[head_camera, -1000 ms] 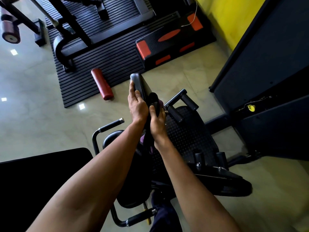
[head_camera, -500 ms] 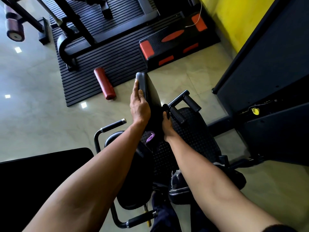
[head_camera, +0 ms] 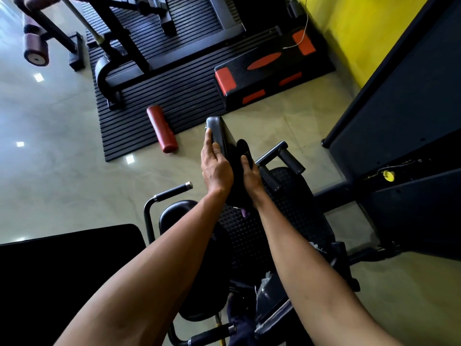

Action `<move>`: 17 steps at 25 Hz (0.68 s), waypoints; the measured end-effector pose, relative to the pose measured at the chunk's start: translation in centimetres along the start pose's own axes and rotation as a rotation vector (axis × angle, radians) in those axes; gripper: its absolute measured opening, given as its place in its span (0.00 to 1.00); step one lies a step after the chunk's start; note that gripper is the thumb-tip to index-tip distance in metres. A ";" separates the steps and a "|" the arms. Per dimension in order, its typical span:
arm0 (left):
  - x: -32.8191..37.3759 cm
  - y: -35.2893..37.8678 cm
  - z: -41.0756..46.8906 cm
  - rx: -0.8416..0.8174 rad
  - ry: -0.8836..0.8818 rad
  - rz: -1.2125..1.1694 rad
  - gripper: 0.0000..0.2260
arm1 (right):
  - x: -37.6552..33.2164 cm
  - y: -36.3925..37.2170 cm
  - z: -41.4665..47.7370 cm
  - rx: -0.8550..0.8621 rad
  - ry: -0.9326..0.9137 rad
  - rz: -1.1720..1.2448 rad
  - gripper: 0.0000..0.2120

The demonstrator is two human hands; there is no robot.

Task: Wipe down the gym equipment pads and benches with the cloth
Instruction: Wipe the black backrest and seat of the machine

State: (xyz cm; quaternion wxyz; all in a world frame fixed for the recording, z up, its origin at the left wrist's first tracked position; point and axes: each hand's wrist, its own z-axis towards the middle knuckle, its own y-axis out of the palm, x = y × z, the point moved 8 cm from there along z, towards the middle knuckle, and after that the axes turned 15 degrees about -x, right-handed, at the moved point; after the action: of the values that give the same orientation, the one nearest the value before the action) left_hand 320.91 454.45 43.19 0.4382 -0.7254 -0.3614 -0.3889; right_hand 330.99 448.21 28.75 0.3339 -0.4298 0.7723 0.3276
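Glossy beige tiled floor (head_camera: 62, 171), yellow wall (head_camera: 349, 33).
Left hand (head_camera: 215, 168) flat, grip apart, on black vinyl pad (head_camera: 219, 131); right hand (head_camera: 250, 176) clamps dark cloth (head_camera: 243, 148) against it.

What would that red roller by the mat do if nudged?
The red roller is a round cylinder lying on its side, so it would probably roll sideways. Its upper end rests on the ribbed mat, whose grooves might slow it. It looks padded, so likely light and slightly squashy.

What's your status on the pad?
Left hand flat on pad edge, bracing. Right hand holds cloth against pad face. Black handles close beside right hand.
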 end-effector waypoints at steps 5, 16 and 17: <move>0.4 -0.3 0.6 -0.041 0.061 0.025 0.20 | 0.9 -0.4 0.7 0.034 0.106 0.070 0.25; 0.1 -0.1 -2.2 -0.202 0.052 -0.013 0.22 | -0.8 1.5 -10.5 0.286 -0.070 -0.173 0.37; -0.4 -0.2 -3.1 -0.221 0.023 -0.021 0.23 | -1.2 1.9 -12.0 0.311 -0.096 -0.174 0.34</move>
State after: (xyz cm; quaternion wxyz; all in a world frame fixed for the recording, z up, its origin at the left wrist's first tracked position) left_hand 319.78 451.66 43.89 0.3555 -0.7609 -0.3190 -0.4392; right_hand 327.04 440.05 36.88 0.4600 -0.4222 0.7566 0.1944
